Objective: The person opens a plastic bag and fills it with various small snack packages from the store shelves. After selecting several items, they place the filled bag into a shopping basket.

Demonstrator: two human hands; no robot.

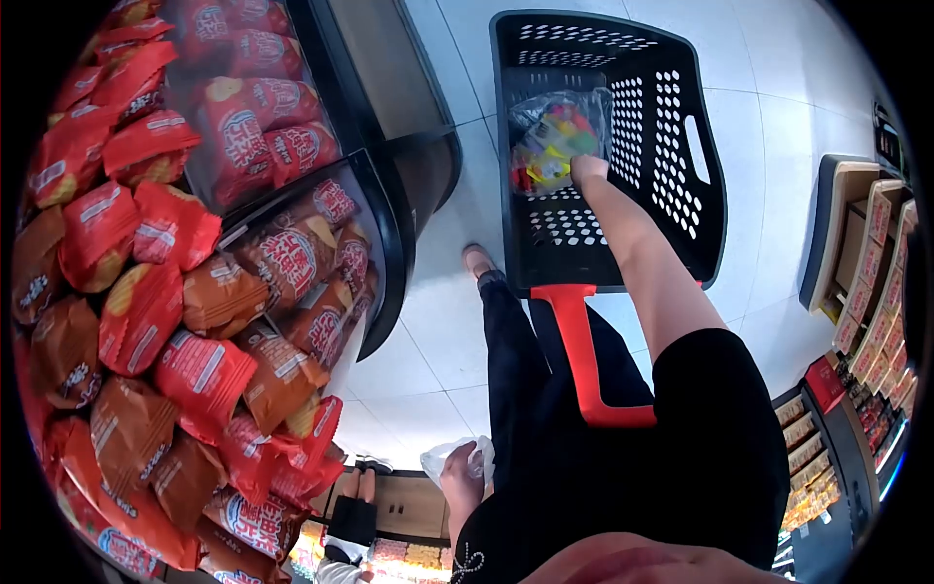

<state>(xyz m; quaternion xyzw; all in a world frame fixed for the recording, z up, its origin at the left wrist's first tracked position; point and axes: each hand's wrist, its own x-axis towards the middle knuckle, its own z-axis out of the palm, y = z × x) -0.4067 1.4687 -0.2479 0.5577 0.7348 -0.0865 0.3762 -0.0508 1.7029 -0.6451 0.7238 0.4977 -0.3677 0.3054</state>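
Clear bag [545, 117] at right fingers [584, 167], inside black basket [715, 209]

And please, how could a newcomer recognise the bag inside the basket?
Find the black basket with the red handle. Inside, at the right hand, lies a clear plastic bag. Unlike the whitish bag in the left hand, it shows multicoloured contents.

Red snack packets [151, 146] and brown snack packets [131, 428] are lying heaped along the left (some are showing through a clear panel); a black-edged display stand [394, 214] is holding them; pale floor tiles [428, 321] are stretching beside it; stocked shelves [823, 234] are lining the right; near the bottom, another person [350, 521] is standing near a wooden cabinet [413, 506].
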